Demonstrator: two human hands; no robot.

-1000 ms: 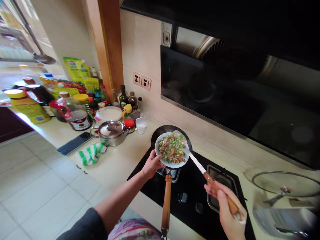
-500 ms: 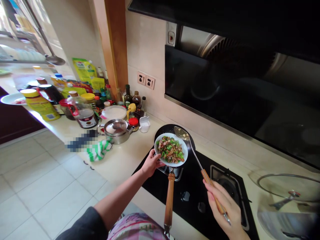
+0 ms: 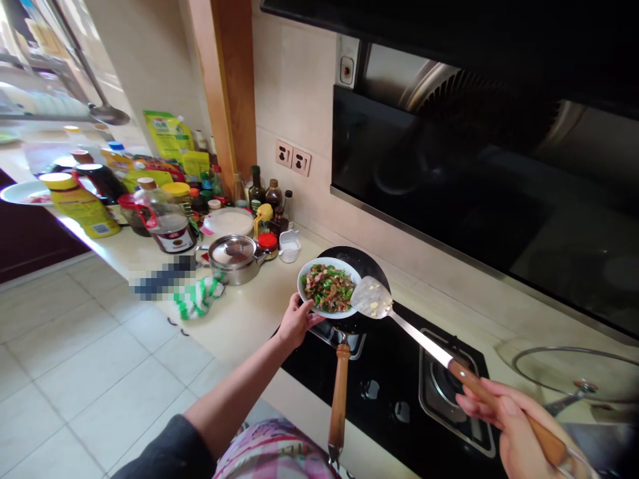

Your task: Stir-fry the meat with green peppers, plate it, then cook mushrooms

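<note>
My left hand [image 3: 298, 322] grips the near-left rim of a white plate [image 3: 303, 303], thumb on top, and holds it above a dark frying pan [image 3: 377, 266]. Stir-fried meat with green peppers [image 3: 329, 287] fills the plate. In my right hand [image 3: 519, 426] is the wooden handle of a metal spatula [image 3: 424, 340]. Its blade, with a few pale bits stuck on it, is at the plate's right edge; whether it touches the rim I cannot tell. The pan's wooden handle [image 3: 339, 392] points toward me. The plate hides most of the pan's inside.
Right of the pan is the black gas stove's other burner [image 3: 449, 386]. A glass lid [image 3: 584, 386] stands at the far right. On the left counter are a lidded steel pot [image 3: 233, 259], a green-striped cloth [image 3: 200, 297] and several sauce bottles [image 3: 172, 229]. The range hood [image 3: 449, 159] overhangs the stove.
The spatula has come out of the pan and up beside the plate, its blade now turned flat toward me. My right hand has moved right and down. The plate has shifted slightly left and up.
</note>
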